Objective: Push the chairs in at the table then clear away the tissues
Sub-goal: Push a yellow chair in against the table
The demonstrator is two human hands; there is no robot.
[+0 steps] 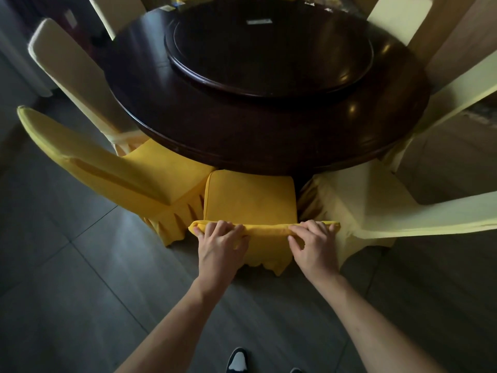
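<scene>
A chair in a yellow cover stands right in front of me, its seat front tucked under the rim of the round dark wooden table. My left hand grips the left part of the chair's top rail. My right hand grips the right part of the same rail. A small white piece, maybe a tissue, lies on the far side of the dark turntable in the table's middle. More white scraps lie at the table's far edge.
Another yellow-covered chair stands close on the left, angled to the table. Pale cream-covered chairs ring the table on the left and right. Grey floor tiles lie under me, my shoe at the bottom.
</scene>
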